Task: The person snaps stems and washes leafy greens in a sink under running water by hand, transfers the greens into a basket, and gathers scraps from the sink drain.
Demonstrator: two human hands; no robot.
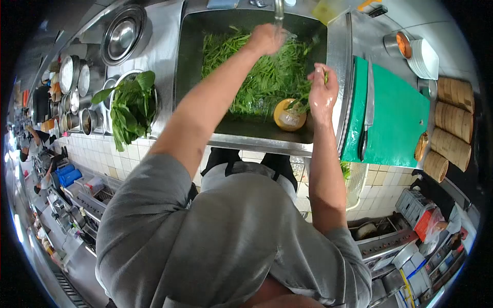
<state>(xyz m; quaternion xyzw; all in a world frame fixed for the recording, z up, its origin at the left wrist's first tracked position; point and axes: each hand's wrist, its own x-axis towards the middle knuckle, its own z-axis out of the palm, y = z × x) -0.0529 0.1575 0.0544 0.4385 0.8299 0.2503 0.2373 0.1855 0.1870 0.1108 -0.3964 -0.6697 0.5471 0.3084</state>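
Note:
Loose leafy greens (272, 77) fill much of the metal sink (191, 66), with water around them. My left hand (266, 40) is over the greens beside the faucet (279, 11); its fingers are blurred by motion and splashing water. Near the sink's right side, my right hand (323, 95) is wet and its fingers curl around a few green stems. Below and left of it, a round yellow item (289, 116) sits at the sink's front right, partly under stems.
Right of the sink, a knife (369, 97) lies on a green cutting board (398, 113). White dishes (424, 59) and wooden blocks (451, 128) stand beyond. On the left are leafy vegetables (131, 108) and metal bowls (123, 35). People work in the far left background.

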